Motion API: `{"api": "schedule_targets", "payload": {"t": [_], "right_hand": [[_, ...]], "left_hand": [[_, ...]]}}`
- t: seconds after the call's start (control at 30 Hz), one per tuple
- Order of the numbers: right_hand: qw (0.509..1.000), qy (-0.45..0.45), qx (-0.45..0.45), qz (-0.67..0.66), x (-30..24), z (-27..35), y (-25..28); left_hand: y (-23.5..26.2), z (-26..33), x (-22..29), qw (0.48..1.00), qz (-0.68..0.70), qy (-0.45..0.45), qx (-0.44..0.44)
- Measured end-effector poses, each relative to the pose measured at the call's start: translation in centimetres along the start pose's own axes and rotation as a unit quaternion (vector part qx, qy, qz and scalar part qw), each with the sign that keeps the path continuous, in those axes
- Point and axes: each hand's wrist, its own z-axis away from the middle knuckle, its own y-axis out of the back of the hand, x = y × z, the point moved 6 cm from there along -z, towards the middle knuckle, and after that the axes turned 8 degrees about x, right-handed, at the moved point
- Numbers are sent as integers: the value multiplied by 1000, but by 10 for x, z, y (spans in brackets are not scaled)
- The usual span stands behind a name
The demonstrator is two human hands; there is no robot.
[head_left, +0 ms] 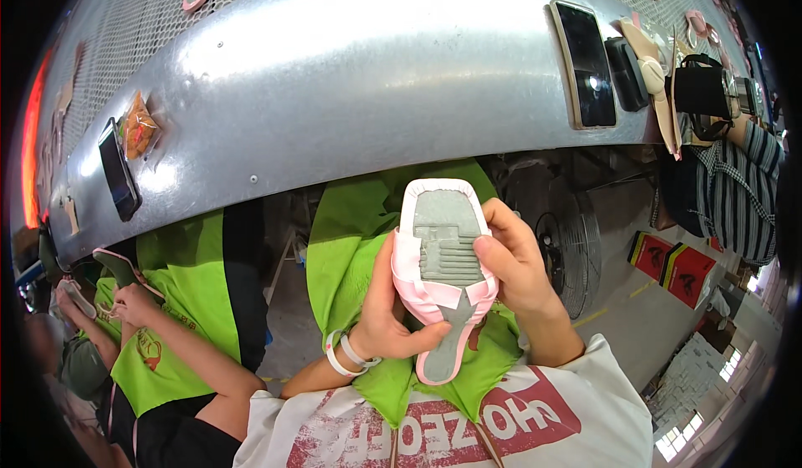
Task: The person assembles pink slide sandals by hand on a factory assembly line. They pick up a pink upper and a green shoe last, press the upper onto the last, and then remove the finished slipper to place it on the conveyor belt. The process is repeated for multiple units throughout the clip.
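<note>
A pink sandal (434, 206) is held up over my lap, its grey underside facing me and its broad toe end pointing away. Ridges cross the middle of that underside, and pink strap ends are folded onto it. Along the left edge my left hand (386, 322) grips it, thumb lying across the narrower part near the heel. On the other side my right hand (520, 272) holds the toe half, thumb pressed on the ridged area and fingers behind. The fingers behind the sandal are partly hidden. A green apron (342, 251) covers my lap beneath it.
Ahead curves a metal table edge (334, 92) beside a mesh belt (142, 33). Phones (591, 75), a black case (626, 73) and a snack packet (140, 129) lie on it. A co-worker's hand (134, 305) holds another sandal at left. A floor fan (576, 251) and red boxes (671, 267) stand right.
</note>
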Motion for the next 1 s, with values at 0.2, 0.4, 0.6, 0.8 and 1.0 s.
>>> {"api": "schedule_targets", "payload": {"t": [0.2,0.4,0.6,0.8,1.0], "right_hand": [[1000,-16,-22,-14,0,-2,10],[995,7,-18,98,-3,8,2],[983,128,116,63,-12,-6,-4],[989,136,55,-5,-53,-29,-20],[911,355,187,-92,-274,-117,11]], "left_hand": [[21,-2,-38,968,67,177,-167],[11,-27,-8,973,8,167,-158],[-18,-58,56,894,-446,-21,-47],[-28,-52,99,843,-531,-85,-27],[-7,-22,104,817,-572,-34,-63]]}}
